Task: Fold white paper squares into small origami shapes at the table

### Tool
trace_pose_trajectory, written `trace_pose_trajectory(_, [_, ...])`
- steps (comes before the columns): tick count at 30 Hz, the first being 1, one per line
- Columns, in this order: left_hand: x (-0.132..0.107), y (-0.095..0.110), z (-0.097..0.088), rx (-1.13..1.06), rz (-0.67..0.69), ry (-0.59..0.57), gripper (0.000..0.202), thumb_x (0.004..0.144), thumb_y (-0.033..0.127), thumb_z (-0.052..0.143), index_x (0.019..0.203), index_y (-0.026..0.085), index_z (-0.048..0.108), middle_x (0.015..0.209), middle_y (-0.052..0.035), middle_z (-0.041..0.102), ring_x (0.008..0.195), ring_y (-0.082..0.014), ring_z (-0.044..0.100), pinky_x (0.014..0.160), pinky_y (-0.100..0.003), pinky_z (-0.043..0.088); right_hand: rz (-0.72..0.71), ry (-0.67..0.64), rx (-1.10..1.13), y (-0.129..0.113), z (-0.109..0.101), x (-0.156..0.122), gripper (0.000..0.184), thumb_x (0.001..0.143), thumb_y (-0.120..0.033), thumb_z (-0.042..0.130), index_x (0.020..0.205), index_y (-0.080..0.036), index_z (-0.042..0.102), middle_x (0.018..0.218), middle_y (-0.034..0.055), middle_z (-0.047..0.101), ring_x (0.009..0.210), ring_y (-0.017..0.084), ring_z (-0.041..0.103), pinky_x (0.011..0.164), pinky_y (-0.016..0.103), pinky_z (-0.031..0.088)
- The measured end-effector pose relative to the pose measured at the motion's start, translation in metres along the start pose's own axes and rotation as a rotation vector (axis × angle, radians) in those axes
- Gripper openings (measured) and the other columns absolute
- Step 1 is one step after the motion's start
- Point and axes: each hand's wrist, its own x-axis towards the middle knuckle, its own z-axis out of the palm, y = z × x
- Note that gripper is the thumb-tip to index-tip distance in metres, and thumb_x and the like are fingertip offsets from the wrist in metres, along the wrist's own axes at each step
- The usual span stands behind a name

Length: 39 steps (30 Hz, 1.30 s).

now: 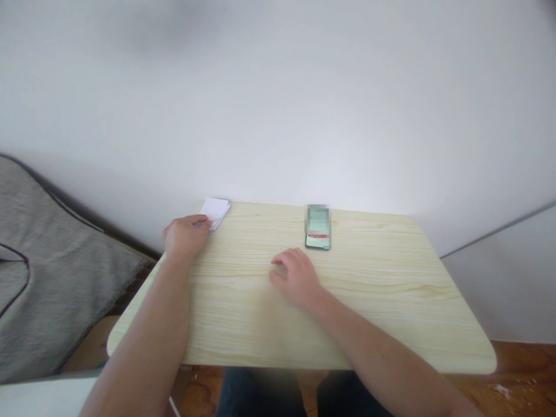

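At the far left corner of the table, a small stack of white paper sheets (pixel 216 208) lies against the wall, its edges slightly uneven. My left hand (pixel 186 234) has its fingers closed on the near side of this stack; the thumb is partly hidden. Near the middle of the table is my right hand (pixel 297 277), its fingers loosely curved and the thumb held apart, with nothing between them. Just beyond the right hand lies a phone (pixel 318 227) with its screen lit and mostly blurred out.
The pale wood-grain table (pixel 382 278) has rounded front corners and meets a white wall (pixel 278 104) at the back. A grey fabric-covered piece of furniture (pixel 65 260) stands to the left. My legs (pixel 260 394) are under the front edge, above a reddish-brown floor (pixel 521 376).
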Motion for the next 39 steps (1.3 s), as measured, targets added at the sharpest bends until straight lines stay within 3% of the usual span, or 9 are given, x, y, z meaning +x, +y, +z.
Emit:
trace_pose_trajectory(8, [-0.009,0.010,-0.017,-0.144,0.136,0.305,0.040,0.100,0.040,0.049,0.119,0.012,0.071,0.119,-0.0033,0.071,0.125,-0.0234,0.054,0.105,-0.039,0.038,0.009,0.003,0.014,-0.001,0.000,0.000,0.014,0.086,-0.021,0.069,0.100,-0.021,0.069,0.100,0.0054,0.073,0.102,0.024,0.060,0.096,0.041,0.046])
trace_pose_trajectory(13, [-0.021,0.044,-0.041,-0.323,0.201,0.427,0.043,0.100,0.044,0.051,0.119,0.011,0.070,0.122,-0.0036,0.070,0.125,-0.0227,0.055,0.104,-0.040,0.039,0.050,0.007,0.080,0.000,0.000,0.000,0.013,0.085,-0.021,0.070,0.098,-0.021,0.070,0.099,0.0052,0.073,0.101,0.024,0.062,0.096,0.042,0.047])
trace_pose_trajectory(18, [-0.034,0.115,-0.071,-0.390,0.243,0.259,0.032,0.091,0.045,0.063,0.104,0.019,0.078,0.094,0.0005,0.077,0.085,-0.0177,0.069,0.084,-0.031,0.054,0.098,0.025,0.228,-0.008,-0.018,0.018,0.017,0.090,-0.031,0.069,0.105,-0.023,0.068,0.104,0.0049,0.073,0.097,0.021,0.067,0.086,0.038,0.053])
trace_pose_trajectory(20, [-0.042,0.145,-0.089,-0.450,0.245,0.102,0.029,0.087,0.044,0.069,0.102,0.021,0.079,0.092,0.0003,0.078,0.083,-0.0203,0.070,0.079,-0.032,0.056,0.135,0.128,0.337,-0.020,-0.038,0.034,0.026,0.093,-0.041,0.068,0.113,-0.025,0.066,0.115,0.0066,0.072,0.100,0.022,0.067,0.089,0.040,0.054])
trace_pose_trajectory(23, [-0.059,0.181,-0.116,-0.593,0.335,0.044,0.023,0.081,0.042,0.075,0.092,0.022,0.080,0.087,-0.0001,0.078,0.080,-0.0214,0.070,0.071,-0.031,0.058,0.186,0.333,0.530,-0.045,-0.077,0.059,0.048,0.093,-0.051,0.066,0.134,-0.027,0.055,0.132,0.0108,0.065,0.110,0.024,0.066,0.088,0.040,0.057])
trace_pose_trajectory(25, [-0.067,0.196,-0.129,-0.754,0.407,-0.016,0.019,0.080,0.040,0.078,0.088,0.022,0.080,0.087,-0.0009,0.078,0.078,-0.0209,0.071,0.068,-0.030,0.059,0.172,0.386,0.612,-0.063,-0.100,0.071,0.057,0.090,-0.052,0.069,0.139,-0.030,0.050,0.142,0.0108,0.059,0.119,0.025,0.064,0.090,0.040,0.059])
trace_pose_trajectory(29, [-0.071,0.208,-0.136,-1.088,0.464,-0.180,0.015,0.079,0.033,0.083,0.086,0.021,0.079,0.084,-0.0021,0.077,0.075,-0.0195,0.072,0.065,-0.029,0.059,0.154,0.232,0.742,-0.085,-0.126,0.083,0.063,0.083,-0.047,0.078,0.138,-0.032,0.052,0.148,0.0081,0.056,0.125,0.028,0.062,0.086,0.041,0.063])
trace_pose_trajectory(33, [-0.065,0.208,-0.127,-1.222,0.478,-0.340,0.017,0.080,0.035,0.083,0.088,0.021,0.079,0.086,-0.0046,0.078,0.078,-0.0206,0.072,0.066,-0.032,0.060,0.185,0.119,0.849,-0.091,-0.130,0.091,0.055,0.083,-0.042,0.080,0.132,-0.029,0.059,0.128,0.0056,0.069,0.118,0.026,0.067,0.091,0.042,0.062])
trace_pose_trajectory(39, [-0.062,0.205,-0.119,-1.206,0.506,-0.334,0.009,0.083,0.036,0.080,0.085,0.027,0.079,0.088,-0.0047,0.071,0.077,-0.0195,0.066,0.060,-0.032,0.055,0.190,0.014,0.829,-0.097,-0.141,0.094,0.025,0.094,-0.035,0.068,0.117,-0.026,0.071,0.114,0.0041,0.074,0.102,0.022,0.073,0.087,0.040,0.060])
